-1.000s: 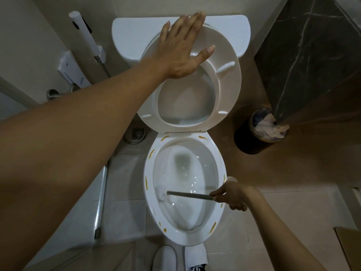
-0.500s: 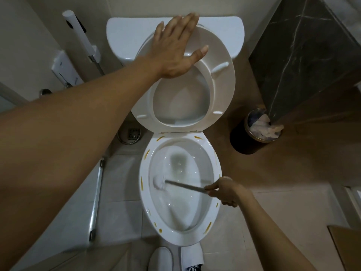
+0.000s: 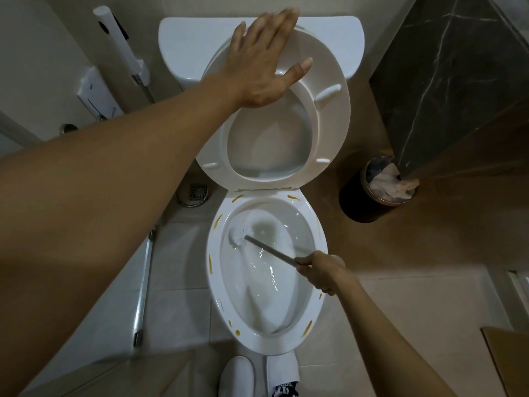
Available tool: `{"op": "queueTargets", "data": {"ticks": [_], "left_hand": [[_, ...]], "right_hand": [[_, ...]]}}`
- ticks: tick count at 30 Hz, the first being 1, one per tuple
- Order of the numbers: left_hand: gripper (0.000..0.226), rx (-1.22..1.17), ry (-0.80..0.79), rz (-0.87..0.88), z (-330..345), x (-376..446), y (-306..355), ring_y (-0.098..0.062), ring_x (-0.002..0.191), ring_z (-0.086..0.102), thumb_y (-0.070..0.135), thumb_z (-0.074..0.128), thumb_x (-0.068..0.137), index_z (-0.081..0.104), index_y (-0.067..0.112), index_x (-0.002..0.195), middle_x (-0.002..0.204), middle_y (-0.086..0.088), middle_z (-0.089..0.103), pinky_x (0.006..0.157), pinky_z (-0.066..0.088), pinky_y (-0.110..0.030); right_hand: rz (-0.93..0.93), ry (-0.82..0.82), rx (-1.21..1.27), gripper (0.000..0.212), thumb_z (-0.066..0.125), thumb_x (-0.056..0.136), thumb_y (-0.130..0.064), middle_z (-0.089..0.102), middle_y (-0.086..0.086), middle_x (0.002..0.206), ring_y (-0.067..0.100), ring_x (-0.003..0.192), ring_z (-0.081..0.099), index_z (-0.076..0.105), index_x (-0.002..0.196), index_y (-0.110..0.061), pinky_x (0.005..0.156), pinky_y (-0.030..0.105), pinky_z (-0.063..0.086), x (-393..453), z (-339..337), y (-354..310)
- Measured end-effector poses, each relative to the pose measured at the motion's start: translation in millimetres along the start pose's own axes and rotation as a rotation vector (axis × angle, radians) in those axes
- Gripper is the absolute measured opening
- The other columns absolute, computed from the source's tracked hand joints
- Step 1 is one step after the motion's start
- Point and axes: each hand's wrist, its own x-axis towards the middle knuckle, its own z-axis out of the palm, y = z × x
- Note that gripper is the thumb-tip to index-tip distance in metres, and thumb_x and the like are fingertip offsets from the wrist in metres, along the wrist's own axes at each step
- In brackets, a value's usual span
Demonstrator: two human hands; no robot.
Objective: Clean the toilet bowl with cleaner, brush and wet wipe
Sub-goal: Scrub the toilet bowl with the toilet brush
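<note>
The white toilet bowl (image 3: 213, 270) stands in the middle, its rim marked with several yellow-brown streaks. The raised seat (image 3: 332, 121) leans back toward the tank (image 3: 186, 44). My left hand (image 3: 262, 61) lies flat with straight fingers against the top of the seat. My right hand (image 3: 320, 269) grips the grey handle of the toilet brush (image 3: 270, 250) over the right rim. The white brush head (image 3: 237, 234) touches the upper left inner wall of the bowl. Water glistens inside the bowl.
A dark round bin (image 3: 372, 193) with crumpled paper stands right of the toilet beside a dark marble wall (image 3: 446, 81). A bidet sprayer (image 3: 120, 44) hangs at the left wall above a floor drain (image 3: 197, 191). White slippers (image 3: 257, 373) are below the bowl's front.
The brush head has moved from the lower left of the bowl up along the left inner wall. My right hand shifted slightly with it. My left hand stays on the seat.
</note>
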Motion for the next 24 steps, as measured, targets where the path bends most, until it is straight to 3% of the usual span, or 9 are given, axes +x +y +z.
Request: {"op": "queueTargets", "data": {"ticks": [5, 10, 14, 24], "left_hand": [[0.079, 0.01, 0.0, 0.0, 0.9, 0.7, 0.4, -0.024, 0.147, 0.001, 0.063, 0.018, 0.091, 0.0, 0.017, 0.152, 0.16, -0.002, 0.002, 0.116, -0.001, -0.049], [0.077, 0.011, 0.002, -0.001, 0.1, 0.7, 0.4, -0.024, 0.147, 0.0, 0.062, 0.019, 0.092, -0.001, 0.017, 0.152, 0.16, -0.002, 0.001, 0.116, -0.002, -0.049], [0.078, 0.019, -0.007, -0.002, 0.2, 0.9, 0.6, -0.024, 0.147, 0.0, 0.063, 0.018, 0.091, -0.001, 0.017, 0.152, 0.16, -0.003, 0.001, 0.116, -0.002, -0.049], [0.077, 0.017, 0.002, 0.003, 2.7, 1.7, -0.2, -0.024, 0.147, -0.001, 0.062, 0.019, 0.093, -0.001, 0.017, 0.152, 0.16, -0.003, 0.0, 0.115, -0.003, -0.048]], "right_hand": [[0.108, -0.198, -0.096, 0.028, 0.058, 0.095, -0.03, 0.048, -0.001, 0.061, 0.009, 0.043, 0.037, 0.063, 0.123, -0.028, 0.037, 0.016, 0.032, -13.9, -21.7, 18.8], [0.042, -0.093, -0.105, 0.029, 0.052, 0.097, -0.035, 0.047, -0.008, 0.054, 0.008, 0.042, 0.04, 0.063, 0.124, -0.037, 0.038, 0.016, 0.032, 0.7, -19.1, 5.0], [-0.022, -0.015, -0.012, 0.033, 0.046, 0.1, -0.03, 0.045, -0.004, 0.063, 0.011, 0.046, 0.038, 0.057, 0.131, -0.032, 0.038, 0.019, 0.033, 8.3, -5.1, 0.6], [0.13, -0.136, 0.017, 0.034, 0.05, 0.099, -0.032, 0.048, 0.001, 0.065, 0.009, 0.048, 0.04, 0.055, 0.132, -0.03, 0.041, 0.019, 0.034, -3.3, -14.5, 42.9]]}}
